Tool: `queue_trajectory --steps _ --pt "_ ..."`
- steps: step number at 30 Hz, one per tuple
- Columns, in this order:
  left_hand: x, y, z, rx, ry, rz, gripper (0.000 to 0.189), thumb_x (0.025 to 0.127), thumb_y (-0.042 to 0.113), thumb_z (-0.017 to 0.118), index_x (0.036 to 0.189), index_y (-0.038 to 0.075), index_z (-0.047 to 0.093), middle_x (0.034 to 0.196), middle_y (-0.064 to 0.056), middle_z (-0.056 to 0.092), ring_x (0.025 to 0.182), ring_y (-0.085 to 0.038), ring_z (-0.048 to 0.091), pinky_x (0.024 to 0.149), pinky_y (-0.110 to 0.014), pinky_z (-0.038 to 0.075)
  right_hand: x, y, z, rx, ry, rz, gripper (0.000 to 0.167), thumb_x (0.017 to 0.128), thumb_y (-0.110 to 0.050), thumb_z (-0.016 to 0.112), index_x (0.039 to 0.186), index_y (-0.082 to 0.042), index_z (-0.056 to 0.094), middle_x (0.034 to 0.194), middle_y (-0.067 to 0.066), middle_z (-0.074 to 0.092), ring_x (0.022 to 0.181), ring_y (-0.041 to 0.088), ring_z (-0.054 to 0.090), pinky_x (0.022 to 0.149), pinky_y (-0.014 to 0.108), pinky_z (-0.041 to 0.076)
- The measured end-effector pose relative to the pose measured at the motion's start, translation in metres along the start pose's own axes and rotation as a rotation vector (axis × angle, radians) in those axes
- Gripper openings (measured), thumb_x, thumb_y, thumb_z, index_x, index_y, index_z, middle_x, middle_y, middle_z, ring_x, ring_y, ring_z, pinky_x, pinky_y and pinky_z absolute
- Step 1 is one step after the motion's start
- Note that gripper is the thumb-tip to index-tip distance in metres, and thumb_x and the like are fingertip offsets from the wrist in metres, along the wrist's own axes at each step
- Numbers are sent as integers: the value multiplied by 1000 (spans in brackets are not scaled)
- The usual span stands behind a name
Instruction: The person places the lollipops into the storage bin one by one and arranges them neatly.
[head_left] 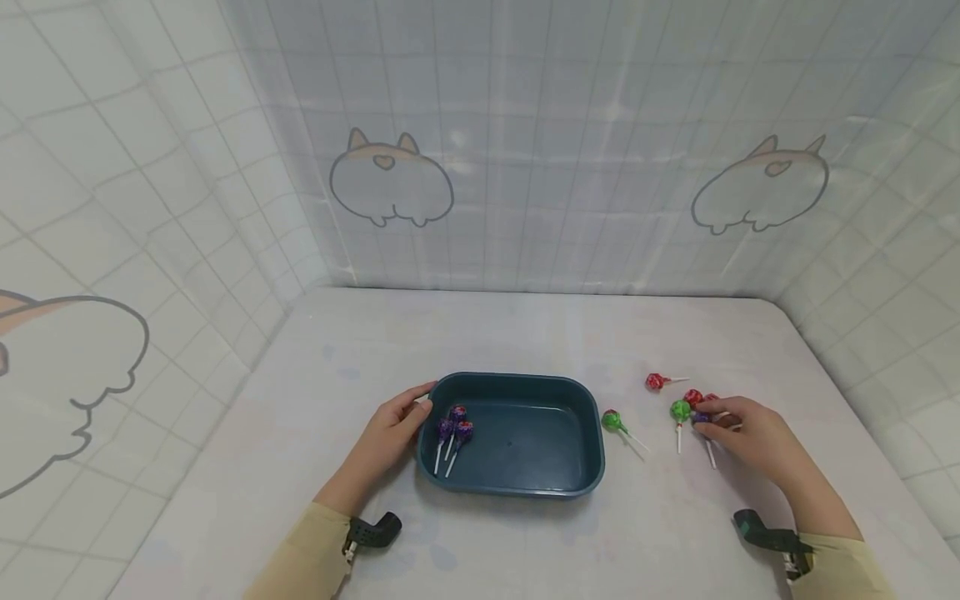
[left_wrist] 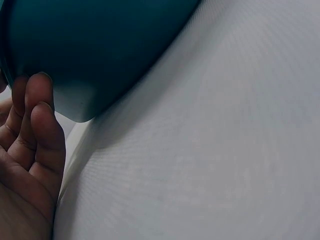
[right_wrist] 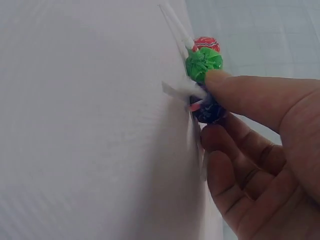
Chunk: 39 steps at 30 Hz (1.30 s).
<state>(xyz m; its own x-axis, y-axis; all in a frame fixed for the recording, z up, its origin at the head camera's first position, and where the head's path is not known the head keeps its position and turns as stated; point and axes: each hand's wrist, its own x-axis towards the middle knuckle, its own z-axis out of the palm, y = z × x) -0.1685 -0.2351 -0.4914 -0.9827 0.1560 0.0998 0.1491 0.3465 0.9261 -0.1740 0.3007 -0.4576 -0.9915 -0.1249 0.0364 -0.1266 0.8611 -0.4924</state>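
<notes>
Head view: the left hand [head_left: 393, 433] grips the blue tray [head_left: 532, 454] at its left wall, thumb at the rim — three purple lollipops [head_left: 464, 431] lie inside, left. At right, the right hand [head_left: 757, 437] pinches another purple lollipop [right_wrist: 207, 112] — thumb and fingertips close together — beside a green lollipop [head_left: 680, 410].

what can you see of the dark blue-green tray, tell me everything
The tray is a shallow rectangle with rounded corners, a slim rim and a smooth, slightly shiny surface that looks like plastic. It sits open side up on the pale table. Three lollipops in mostly purple wrappers lie inside, near its left end. The left hand holds its left edge.
</notes>
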Motion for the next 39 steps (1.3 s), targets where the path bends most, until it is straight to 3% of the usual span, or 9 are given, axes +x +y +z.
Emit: queue_trajectory --steps 14,18,22,25,30,39 --pt "-1 1 -1 -18 -15 -14 43 102 41 55 140 20 56 86 -9 66 70 -22 60 63 -33 51 -1 -6 0 -23 -44 25 34 83 -28 81 109 -7 71 100 12 68 83 26 62 68 46 52" --pt "-1 0 -1 -10 -12 -10 43 102 40 55 140 20 56 85 -8 65 70 -22 59 64 -32 50 -3 -7 1 0 -26 18 35 86 -26 79 114 -8 70 109 17 67 89 30 64 71 48 53" --pt "-1 -1 -1 -17 -16 -13 43 103 36 54 141 18 55 88 -11 66 72 -21 59 65 -32 50 -4 -4 -1 64 -10 38 43 91 -36 73 124 -9 68 122 20 63 97 33 64 71 45 53" --pt "-1 0 -1 -23 -21 -13 42 103 35 54 141 17 54 89 -11 67 72 -21 59 65 -32 50 -5 -3 -5 133 16 57 46 93 -43 69 126 -10 68 118 16 66 96 28 64 71 37 52" --pt "-1 1 -1 -7 -12 2 42 102 39 54 140 20 56 85 -8 65 71 -22 59 64 -32 50 -7 -6 -10 251 56 44 45 91 -40 72 123 -9 67 113 10 68 88 9 64 70 21 50" --pt "-1 1 -1 -13 -14 0 43 102 40 54 140 20 56 85 -8 65 70 -22 59 64 -32 50 -8 -6 -12 335 101 31 43 90 -39 73 120 -8 68 110 4 68 90 1 63 73 16 49"
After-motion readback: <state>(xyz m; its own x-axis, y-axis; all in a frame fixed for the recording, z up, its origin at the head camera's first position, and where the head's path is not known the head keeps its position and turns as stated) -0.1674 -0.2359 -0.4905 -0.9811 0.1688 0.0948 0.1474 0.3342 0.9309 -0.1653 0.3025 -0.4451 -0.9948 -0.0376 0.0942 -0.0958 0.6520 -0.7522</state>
